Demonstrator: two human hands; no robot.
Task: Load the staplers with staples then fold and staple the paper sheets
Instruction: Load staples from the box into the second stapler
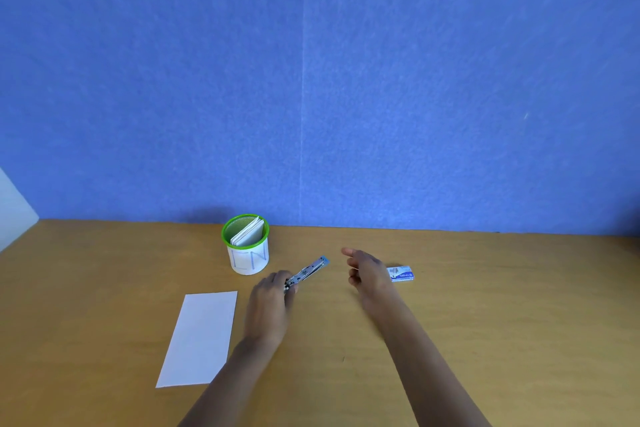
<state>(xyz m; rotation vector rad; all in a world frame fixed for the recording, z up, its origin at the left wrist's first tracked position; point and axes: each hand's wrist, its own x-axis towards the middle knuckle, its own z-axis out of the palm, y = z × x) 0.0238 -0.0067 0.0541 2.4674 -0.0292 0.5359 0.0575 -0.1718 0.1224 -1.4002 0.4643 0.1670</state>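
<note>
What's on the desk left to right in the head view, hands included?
paper sheet → green-rimmed cup → left hand → stapler → right hand → staple box

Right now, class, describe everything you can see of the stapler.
The stapler is small, shiny metal with a blue cap at its far end. It is slanted, far end pointing away and rightward, between the green-rimmed cup and the staple box. The left hand grips its near end; the right hand is apart from it. Whether it rests on the table is unclear.
</note>
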